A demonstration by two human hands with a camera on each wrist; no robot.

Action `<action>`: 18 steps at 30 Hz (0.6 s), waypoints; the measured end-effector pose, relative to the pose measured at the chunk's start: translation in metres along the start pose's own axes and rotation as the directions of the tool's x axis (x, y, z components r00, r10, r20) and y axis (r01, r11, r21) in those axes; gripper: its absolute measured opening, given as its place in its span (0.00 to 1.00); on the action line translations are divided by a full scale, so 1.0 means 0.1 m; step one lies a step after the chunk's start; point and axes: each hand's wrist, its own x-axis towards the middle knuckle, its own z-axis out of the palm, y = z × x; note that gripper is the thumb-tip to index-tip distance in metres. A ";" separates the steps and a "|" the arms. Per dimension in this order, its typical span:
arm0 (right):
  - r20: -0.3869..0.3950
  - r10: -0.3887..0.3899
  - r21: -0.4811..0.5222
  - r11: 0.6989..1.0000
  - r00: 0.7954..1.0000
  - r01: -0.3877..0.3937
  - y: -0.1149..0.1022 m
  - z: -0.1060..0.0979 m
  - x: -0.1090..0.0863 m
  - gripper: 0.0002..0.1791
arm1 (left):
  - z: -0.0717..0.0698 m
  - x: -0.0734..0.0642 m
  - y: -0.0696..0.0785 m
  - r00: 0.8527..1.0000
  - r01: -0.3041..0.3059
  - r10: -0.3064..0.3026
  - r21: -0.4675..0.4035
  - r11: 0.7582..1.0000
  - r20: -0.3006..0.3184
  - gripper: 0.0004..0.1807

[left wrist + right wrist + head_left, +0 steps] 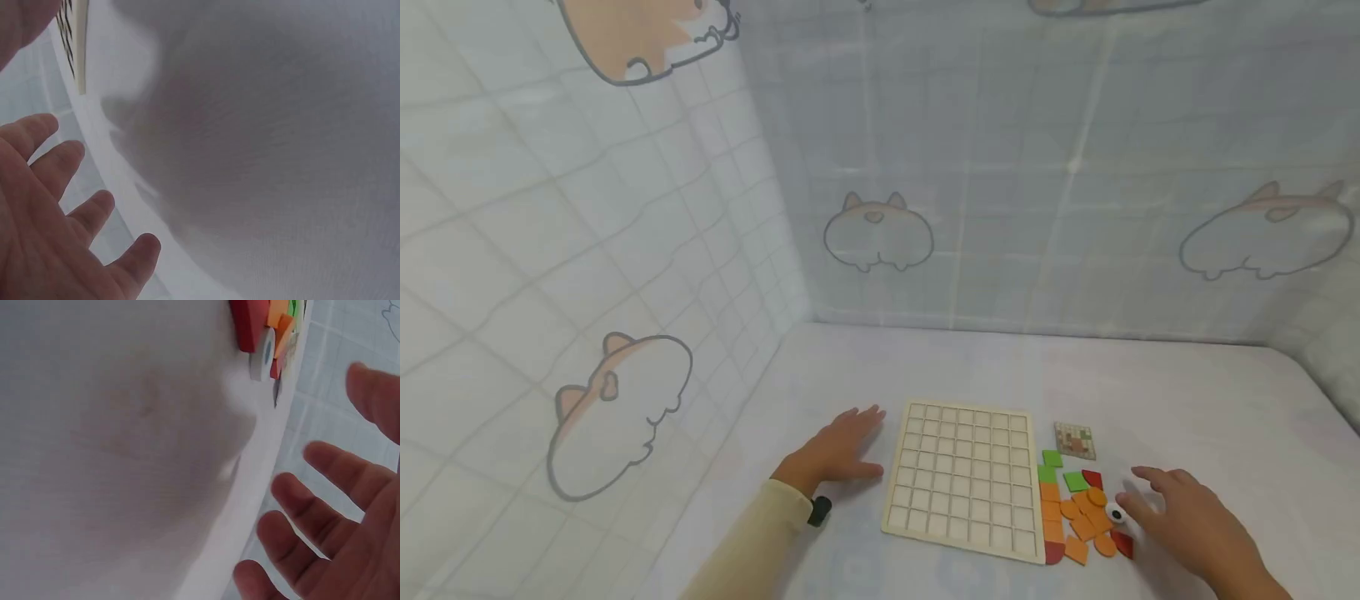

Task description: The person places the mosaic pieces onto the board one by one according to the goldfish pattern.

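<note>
Head view shows a cream gridded board (pixel 964 479) flat on the white counter (pixel 925 362), with the left hand (pixel 837 455) just beside its left edge, fingers spread apart. Along the board's right side lie orange pieces (pixel 1084 528), green pieces (pixel 1076 481) and red pieces (pixel 1123 544), some in a column just beside its edge and others loosely clustered, with a white piece (pixel 1116 512) bearing a dark dot at the cluster's right and a small patterned square (pixel 1074 441) beyond. Near that white piece, the right hand (pixel 1197 518) is raised above the counter, fingers relaxed and wide apart.
</note>
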 end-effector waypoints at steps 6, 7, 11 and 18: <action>0.066 -0.003 0.048 0.999 0.998 0.000 0.08 0.19 -0.04 0.55 | 0.04 0.06 0.01 0.998 -0.026 0.025 0.011 1.000 0.049 0.54; 0.075 0.003 0.064 0.998 0.997 -0.008 0.09 0.21 -0.05 0.55 | 0.05 0.07 0.01 0.998 -0.031 0.031 0.005 0.999 0.059 0.56; 0.089 0.034 0.127 0.991 0.995 -0.045 0.11 0.26 -0.09 0.54 | 0.08 0.14 0.04 0.994 -0.041 0.040 0.006 0.999 0.100 0.62; 0.113 0.052 0.190 0.979 0.992 -0.073 0.09 0.26 -0.13 0.46 | 0.03 0.23 0.09 0.991 -0.061 0.053 0.062 0.996 0.126 0.65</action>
